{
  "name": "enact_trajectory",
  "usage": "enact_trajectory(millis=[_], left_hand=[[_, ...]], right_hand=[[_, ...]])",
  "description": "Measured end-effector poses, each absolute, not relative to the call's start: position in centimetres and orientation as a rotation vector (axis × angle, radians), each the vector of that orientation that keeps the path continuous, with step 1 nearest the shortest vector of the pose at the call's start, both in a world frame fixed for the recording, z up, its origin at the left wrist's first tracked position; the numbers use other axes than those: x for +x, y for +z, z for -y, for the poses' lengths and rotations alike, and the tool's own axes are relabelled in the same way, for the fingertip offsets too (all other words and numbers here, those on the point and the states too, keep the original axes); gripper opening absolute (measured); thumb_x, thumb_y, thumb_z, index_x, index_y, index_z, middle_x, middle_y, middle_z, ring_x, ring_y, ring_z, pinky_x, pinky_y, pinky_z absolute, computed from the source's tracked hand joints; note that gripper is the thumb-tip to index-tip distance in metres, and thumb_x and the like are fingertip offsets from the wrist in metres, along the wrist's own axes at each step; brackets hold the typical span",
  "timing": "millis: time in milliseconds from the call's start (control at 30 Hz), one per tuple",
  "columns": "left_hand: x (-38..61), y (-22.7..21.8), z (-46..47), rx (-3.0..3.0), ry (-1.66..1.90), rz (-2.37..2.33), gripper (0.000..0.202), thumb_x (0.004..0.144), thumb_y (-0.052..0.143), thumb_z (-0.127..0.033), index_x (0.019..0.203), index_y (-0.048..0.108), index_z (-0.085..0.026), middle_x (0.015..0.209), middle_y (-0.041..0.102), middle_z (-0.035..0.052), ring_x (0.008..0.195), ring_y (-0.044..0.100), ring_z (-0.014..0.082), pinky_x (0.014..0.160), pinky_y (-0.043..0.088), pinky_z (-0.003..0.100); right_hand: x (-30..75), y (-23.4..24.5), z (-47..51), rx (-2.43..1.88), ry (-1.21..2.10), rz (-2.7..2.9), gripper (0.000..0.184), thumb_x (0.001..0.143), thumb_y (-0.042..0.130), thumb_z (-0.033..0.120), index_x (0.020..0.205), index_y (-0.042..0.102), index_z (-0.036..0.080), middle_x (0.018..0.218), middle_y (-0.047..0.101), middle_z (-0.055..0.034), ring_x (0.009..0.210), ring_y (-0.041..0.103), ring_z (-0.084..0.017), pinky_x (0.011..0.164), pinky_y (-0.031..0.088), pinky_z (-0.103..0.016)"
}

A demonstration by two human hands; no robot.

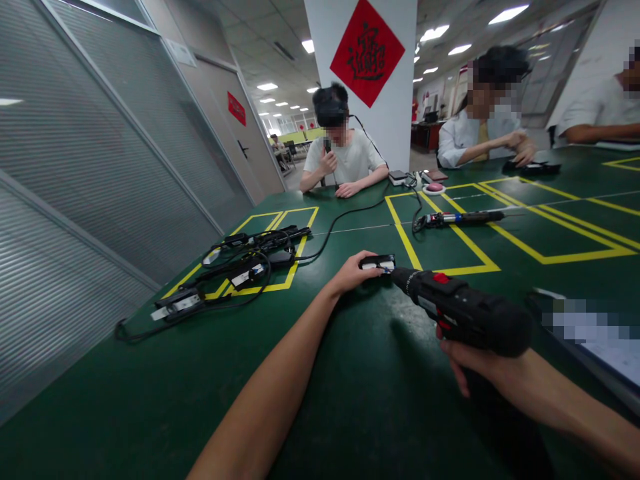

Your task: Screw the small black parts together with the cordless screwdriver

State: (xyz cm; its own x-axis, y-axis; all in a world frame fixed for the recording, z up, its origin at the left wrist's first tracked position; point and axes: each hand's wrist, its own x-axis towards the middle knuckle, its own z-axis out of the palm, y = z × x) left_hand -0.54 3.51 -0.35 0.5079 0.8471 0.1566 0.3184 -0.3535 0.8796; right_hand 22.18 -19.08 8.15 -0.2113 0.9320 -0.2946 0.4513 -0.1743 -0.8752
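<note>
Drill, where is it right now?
In the head view, right of centre: the drill is in the right grip, nose pointing left at the small black-and-white device in the left grip.

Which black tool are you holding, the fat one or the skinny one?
The fat drill, gripped in the right hand; the skinny tool lies on the table.

At your 12 o'clock stands a white pillar (393, 127) bearing 1 red diamond-shaped sign (367, 53); at 11, a flat beige door (255, 140); at 10, a grey striped-glass partition (85, 147). Rectangular white ceiling lights (435, 32) glow at your 1 o'clock.
</note>
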Motion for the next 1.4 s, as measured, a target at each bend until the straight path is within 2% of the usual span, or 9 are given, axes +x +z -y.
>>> enact_trajectory(millis=[300, 467, 867, 1033, 1200, 1400], left_hand=[[-0.46, -0.04, -3.17, 1.903, 0.766, -0.997, 0.054, 0.07, 0.071, -0.041, 0.116, 0.057, -0.016, 0.1, 0.066, 0.0044, 0.083, 0.06, 0.0147, 0.073, 0.048, 0.026], [-0.44, -0.22, -3.31, 1.889, 0.783, -0.98, 0.055, 0.069, 0.072, -0.041, 0.115, 0.058, -0.015, 0.098, 0.066, 0.0041, 0.081, 0.06, 0.014, 0.072, 0.047, 0.025], [-0.51, -0.07, -3.26, 1.889, 0.768, -0.982, 0.054, 0.07, 0.071, -0.042, 0.115, 0.057, -0.016, 0.099, 0.065, 0.0043, 0.08, 0.06, 0.0137, 0.071, 0.047, 0.025], [-0.46, 0.03, -3.26, 1.895, 0.766, -0.988, 0.054, 0.07, 0.071, -0.041, 0.115, 0.057, -0.016, 0.099, 0.065, 0.0048, 0.082, 0.06, 0.0142, 0.073, 0.047, 0.026], [-0.43, -0.02, -3.31, 1.894, 0.768, -0.991, 0.054, 0.069, 0.072, -0.04, 0.115, 0.058, -0.015, 0.101, 0.065, 0.0054, 0.085, 0.06, 0.0154, 0.076, 0.048, 0.028], [-0.46, -0.05, -3.28, 1.874, 0.773, -0.96, 0.054, 0.069, 0.072, -0.039, 0.116, 0.057, -0.015, 0.1, 0.066, 0.005, 0.084, 0.061, 0.0153, 0.075, 0.048, 0.027]], right_hand=[[22.02, 8.54, 19.26, -1.615, 1.384, 1.611, 0.047, 0.089, 0.045, 0.051, 0.055, 0.058, 0.022, 0.06, 0.06, -0.0009, 0.06, 0.054, -0.016, 0.066, 0.043, -0.035], [22.19, 8.34, 19.17, -1.609, 1.388, 1.623, 0.048, 0.089, 0.043, 0.054, 0.056, 0.058, 0.022, 0.062, 0.061, -0.0013, 0.062, 0.055, -0.018, 0.069, 0.042, -0.037], [22.29, 8.39, 19.46, -1.735, 1.311, 1.643, 0.053, 0.086, 0.042, 0.058, 0.052, 0.06, 0.022, 0.058, 0.06, -0.0029, 0.058, 0.052, -0.018, 0.059, 0.037, -0.034], [22.14, 8.6, 19.25, -1.671, 1.373, 1.617, 0.049, 0.088, 0.043, 0.055, 0.055, 0.059, 0.023, 0.061, 0.063, -0.0022, 0.063, 0.056, -0.019, 0.067, 0.041, -0.036], [22.18, 8.45, 19.18, -1.613, 1.372, 1.555, 0.047, 0.087, 0.046, 0.053, 0.054, 0.059, 0.022, 0.057, 0.062, -0.0011, 0.058, 0.056, -0.018, 0.066, 0.042, -0.035], [22.69, 7.73, 19.06, -1.59, 1.373, 1.597, 0.044, 0.09, 0.045, 0.046, 0.057, 0.059, 0.022, 0.061, 0.065, -0.0016, 0.063, 0.06, -0.019, 0.074, 0.044, -0.039]])
